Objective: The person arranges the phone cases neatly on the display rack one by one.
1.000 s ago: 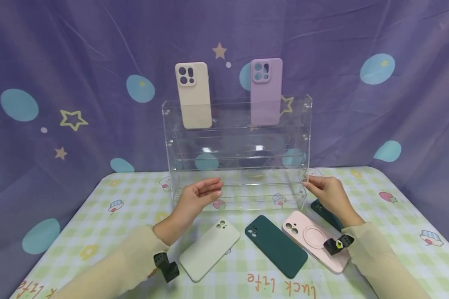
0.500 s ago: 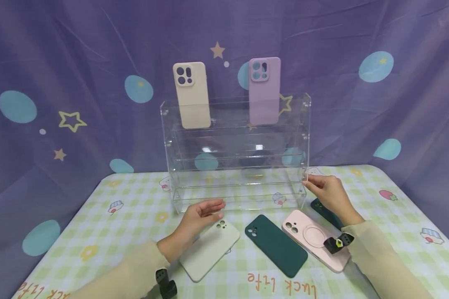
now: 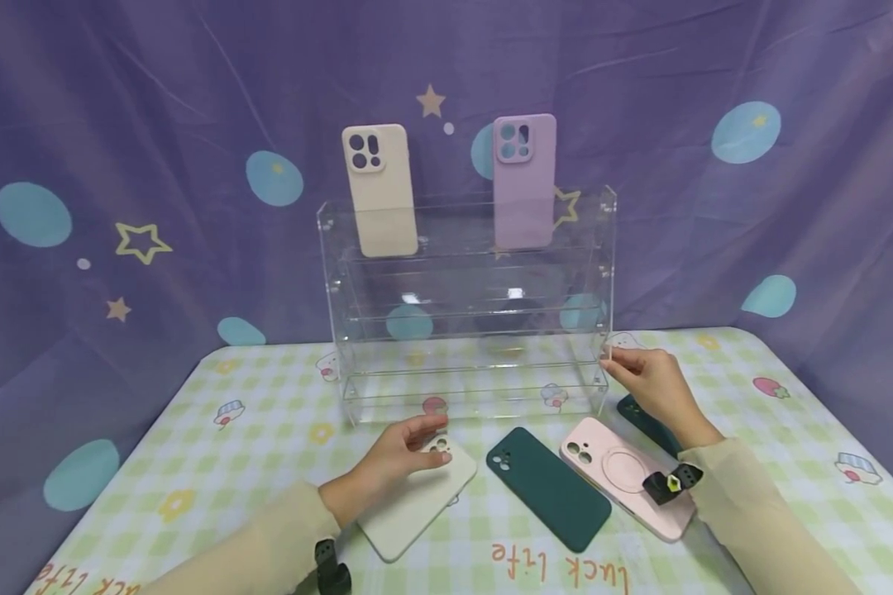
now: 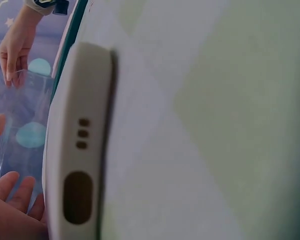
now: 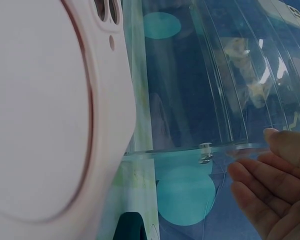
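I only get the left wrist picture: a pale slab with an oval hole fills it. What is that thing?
Observer: A pale green phone case lying flat on the checked tablecloth; the left hand rests on its camera end.
Operator: And that other hand far off?
Observer: The right hand touches the right edge of a clear acrylic rack.
Operator: Anything on that rack?
Observer: Two cases stand upright on its top tier: a cream case and a lilac case.
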A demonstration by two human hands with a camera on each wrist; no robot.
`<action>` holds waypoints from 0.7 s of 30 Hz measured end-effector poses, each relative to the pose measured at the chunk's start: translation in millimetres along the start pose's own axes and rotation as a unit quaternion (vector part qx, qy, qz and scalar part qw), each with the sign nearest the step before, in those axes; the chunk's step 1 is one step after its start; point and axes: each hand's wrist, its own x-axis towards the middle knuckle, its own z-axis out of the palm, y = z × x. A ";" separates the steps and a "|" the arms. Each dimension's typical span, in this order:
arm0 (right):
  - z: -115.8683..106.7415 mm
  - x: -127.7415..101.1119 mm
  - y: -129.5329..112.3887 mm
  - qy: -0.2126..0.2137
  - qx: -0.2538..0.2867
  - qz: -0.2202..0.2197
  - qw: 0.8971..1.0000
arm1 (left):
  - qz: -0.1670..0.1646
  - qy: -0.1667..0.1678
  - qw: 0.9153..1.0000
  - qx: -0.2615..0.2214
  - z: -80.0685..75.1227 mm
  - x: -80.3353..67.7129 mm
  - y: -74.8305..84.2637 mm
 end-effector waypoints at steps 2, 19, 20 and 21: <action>0.3 0.0 -0.3 -0.003 -0.001 0.001 1.000 | 0.000 0.000 1.000 0.000 0.2 -0.5 -0.9; 0.4 0.2 0.7 0.000 0.003 -0.003 1.000 | 0.000 -0.016 0.998 0.063 1.3 -3.7 -5.4; 0.2 0.1 0.7 0.000 0.003 -0.003 1.000 | 0.001 -0.017 0.998 0.067 1.3 -3.9 -5.3; 0.1 0.0 0.8 0.000 0.004 -0.003 1.000 | 0.002 -0.018 0.997 0.071 1.2 -4.2 -5.2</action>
